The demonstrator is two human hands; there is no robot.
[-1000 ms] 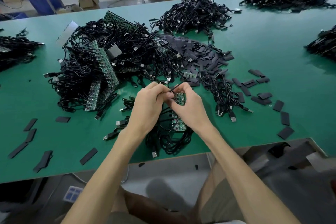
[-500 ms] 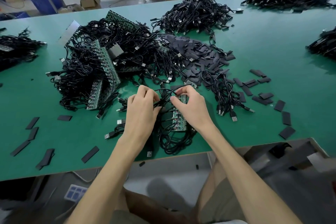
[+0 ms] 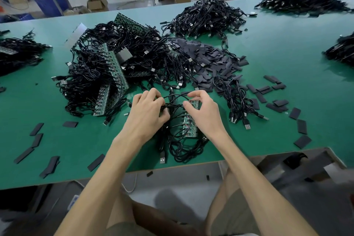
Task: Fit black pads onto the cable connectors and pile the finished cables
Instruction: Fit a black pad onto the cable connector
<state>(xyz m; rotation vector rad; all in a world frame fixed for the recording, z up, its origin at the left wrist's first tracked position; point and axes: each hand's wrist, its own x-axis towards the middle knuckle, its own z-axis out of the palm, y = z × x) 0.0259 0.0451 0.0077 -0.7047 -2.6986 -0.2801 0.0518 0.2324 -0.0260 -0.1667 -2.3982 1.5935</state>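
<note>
Fingers (image 3: pixel 151 94) of left hand (image 3: pixel 146 114) and right hand (image 3: pixel 204 113) grip cable bundle (image 3: pixel 179 141).

Both bare forearms reach in from 6 o'clock and converge toward 12. The left hand (image 3: pixel 147 110), palm down, curls its fingers round the cables (image 3: pixel 174 105). The right hand (image 3: pixel 204 112), at its 3 o'clock, arches, thumb and fingertips pinching the same tangle.

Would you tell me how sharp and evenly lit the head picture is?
Head view: the left hand, right hand and the cable bundle they grip are sharp; the far-right cable pile smears near the frame edge; the green table bows from wide-angle distortion; shadows stay soft.
</note>
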